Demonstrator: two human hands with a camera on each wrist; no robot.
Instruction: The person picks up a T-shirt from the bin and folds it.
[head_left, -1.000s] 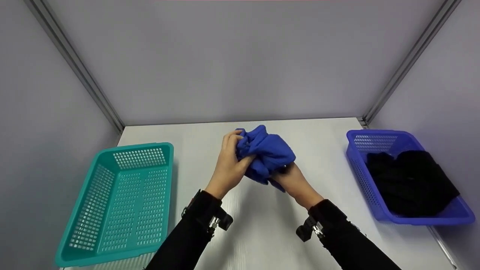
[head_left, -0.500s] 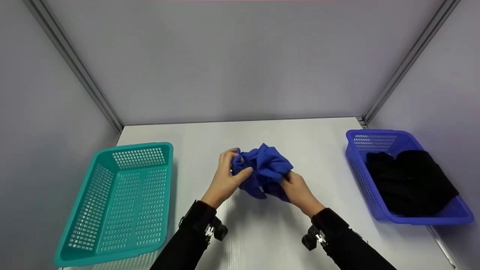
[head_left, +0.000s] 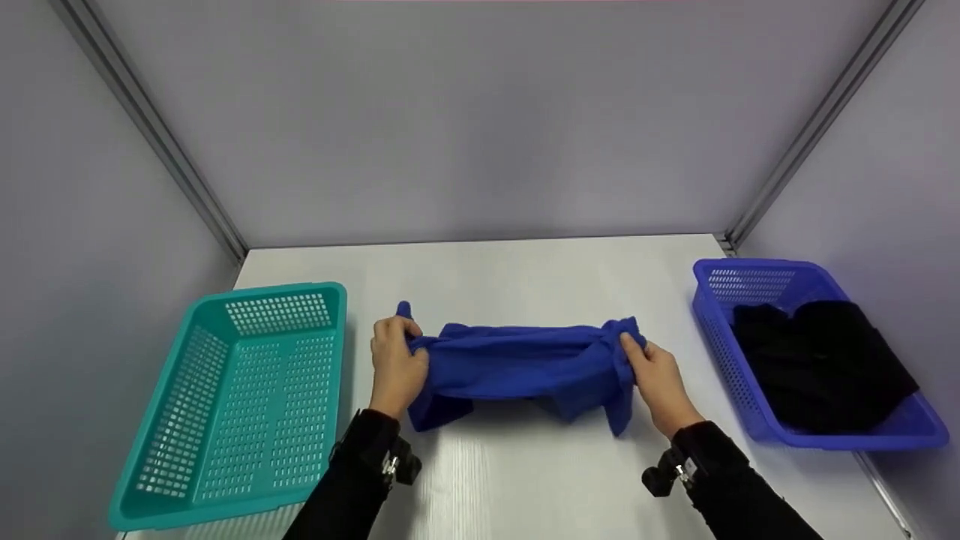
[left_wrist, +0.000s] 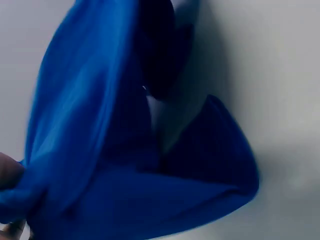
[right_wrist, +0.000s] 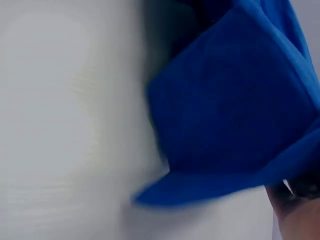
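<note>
A blue cloth is stretched sideways just above the white table, between my two hands. My left hand grips its left end, with a small tip of cloth poking up above the fingers. My right hand grips the right end, where a corner hangs down toward the table. The left wrist view is filled by the blue cloth hanging in folds over the table. In the right wrist view a flap of the blue cloth hangs blurred beside the pale tabletop.
A teal perforated basket stands at the left of the table with nothing in it. A blue perforated basket at the right holds black cloth. Grey walls close in the back and both sides.
The cloth was a bunched ball held between both hands at the centre. My hands have moved apart and nearer to me, pulling it out into a long horizontal band.
</note>
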